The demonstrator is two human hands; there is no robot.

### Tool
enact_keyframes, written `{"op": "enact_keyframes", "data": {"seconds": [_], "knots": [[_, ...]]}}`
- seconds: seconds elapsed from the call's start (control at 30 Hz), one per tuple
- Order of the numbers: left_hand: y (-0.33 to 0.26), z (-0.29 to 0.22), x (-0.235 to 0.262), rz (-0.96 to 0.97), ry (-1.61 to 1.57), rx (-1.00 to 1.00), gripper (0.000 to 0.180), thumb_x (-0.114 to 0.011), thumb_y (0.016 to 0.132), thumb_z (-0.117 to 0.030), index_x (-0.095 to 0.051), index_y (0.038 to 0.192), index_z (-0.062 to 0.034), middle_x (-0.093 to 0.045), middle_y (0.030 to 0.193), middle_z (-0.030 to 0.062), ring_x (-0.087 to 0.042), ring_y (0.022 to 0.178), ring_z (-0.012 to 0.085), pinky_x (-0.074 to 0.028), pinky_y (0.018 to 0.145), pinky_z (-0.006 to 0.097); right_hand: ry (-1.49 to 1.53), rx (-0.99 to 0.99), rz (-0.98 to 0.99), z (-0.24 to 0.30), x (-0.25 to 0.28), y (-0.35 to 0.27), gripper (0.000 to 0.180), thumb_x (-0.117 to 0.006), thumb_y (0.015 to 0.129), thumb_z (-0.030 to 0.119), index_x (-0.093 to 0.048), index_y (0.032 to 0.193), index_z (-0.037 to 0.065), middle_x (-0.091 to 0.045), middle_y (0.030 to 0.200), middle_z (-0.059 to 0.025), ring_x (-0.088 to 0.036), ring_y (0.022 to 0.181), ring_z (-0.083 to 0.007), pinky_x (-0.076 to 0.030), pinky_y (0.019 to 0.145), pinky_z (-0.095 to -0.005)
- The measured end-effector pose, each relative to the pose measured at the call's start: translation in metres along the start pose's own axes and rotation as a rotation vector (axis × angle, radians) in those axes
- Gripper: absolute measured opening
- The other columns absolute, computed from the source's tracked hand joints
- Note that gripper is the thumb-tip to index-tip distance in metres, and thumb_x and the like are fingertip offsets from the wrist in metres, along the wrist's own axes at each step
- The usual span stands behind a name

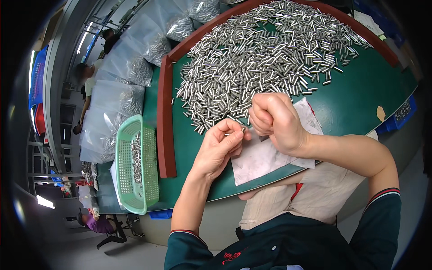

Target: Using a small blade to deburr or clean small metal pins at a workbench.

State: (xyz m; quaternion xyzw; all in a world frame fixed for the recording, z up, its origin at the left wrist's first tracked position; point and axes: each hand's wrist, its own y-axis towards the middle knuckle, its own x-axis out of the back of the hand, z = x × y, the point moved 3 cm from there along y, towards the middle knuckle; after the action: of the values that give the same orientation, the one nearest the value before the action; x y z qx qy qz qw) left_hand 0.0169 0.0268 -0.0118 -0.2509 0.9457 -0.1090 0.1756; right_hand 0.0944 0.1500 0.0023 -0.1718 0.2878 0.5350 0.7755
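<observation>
My left hand [218, 150] is closed in a pinch on a small metal pin [243, 129], whose end shows at the fingertips. Close beside it, my right hand [279, 121] is curled into a fist, and whatever it may hold is hidden by its fingers. Both hands are above a stained white paper sheet [256, 164] at the table's near edge. Just beyond them spreads a large heap of short shiny metal pins [261, 58] on the green tabletop [351, 101].
Dark red wooden strips [166, 130] border the heap. Left of them stands a light green plastic basket [150, 191] with pins inside. Several clear bags [101, 121] of pins line the far left. A blue bin [398, 119] is at the right edge. Other people are farther back.
</observation>
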Motion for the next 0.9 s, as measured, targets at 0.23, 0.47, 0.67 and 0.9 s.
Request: {"op": "enact_keyframes", "data": {"seconds": [0.23, 0.47, 0.67, 0.9], "knots": [[0.004, 0.003, 0.007, 0.079, -0.179, 0.065, 0.016, -0.051, 0.087, -0.010, -0.055, 0.100, -0.0026, -0.057, 0.077, 0.0047, -0.028, 0.049, 0.0016, -0.023, 0.044, 0.017, 0.030, -0.048, 0.021, 0.001, 0.001, 0.004, 0.035, -0.033, 0.084, 0.016, -0.028, 0.050, 0.011, -0.026, 0.042, 0.0018, -0.018, 0.038, -0.0077, -0.016, 0.038, -0.0249], [0.005, 0.001, 0.005, 0.063, -0.214, 0.079, 0.018, -0.047, 0.089, -0.013, -0.054, 0.101, -0.0005, -0.058, 0.078, 0.0060, -0.029, 0.048, 0.0025, -0.024, 0.044, 0.017, 0.040, -0.070, 0.013, 0.000, 0.002, 0.004, 0.034, -0.033, 0.084, 0.017, -0.028, 0.051, 0.011, -0.026, 0.042, 0.0021, -0.018, 0.038, -0.0072, -0.015, 0.038, -0.0244], [0.004, -0.001, 0.003, 0.040, -0.205, 0.098, 0.023, -0.044, 0.091, -0.017, -0.053, 0.101, 0.0015, -0.057, 0.077, 0.0066, -0.031, 0.048, 0.0030, -0.025, 0.044, 0.017, 0.026, -0.071, 0.006, 0.001, 0.003, 0.004, 0.035, -0.033, 0.085, 0.017, -0.028, 0.051, 0.011, -0.026, 0.042, 0.0022, -0.018, 0.038, -0.0071, -0.015, 0.038, -0.0243], [0.004, -0.003, 0.017, -0.054, -0.154, -0.057, 0.035, -0.040, 0.093, -0.030, -0.050, 0.071, -0.0046, -0.040, 0.057, -0.0008, -0.027, 0.047, 0.0044, -0.023, 0.043, 0.021, 0.038, -0.066, 0.040, 0.001, 0.004, 0.003, 0.037, -0.032, 0.086, 0.018, -0.028, 0.051, 0.011, -0.026, 0.042, 0.0023, -0.018, 0.038, -0.0072, -0.016, 0.039, -0.0241]]}}
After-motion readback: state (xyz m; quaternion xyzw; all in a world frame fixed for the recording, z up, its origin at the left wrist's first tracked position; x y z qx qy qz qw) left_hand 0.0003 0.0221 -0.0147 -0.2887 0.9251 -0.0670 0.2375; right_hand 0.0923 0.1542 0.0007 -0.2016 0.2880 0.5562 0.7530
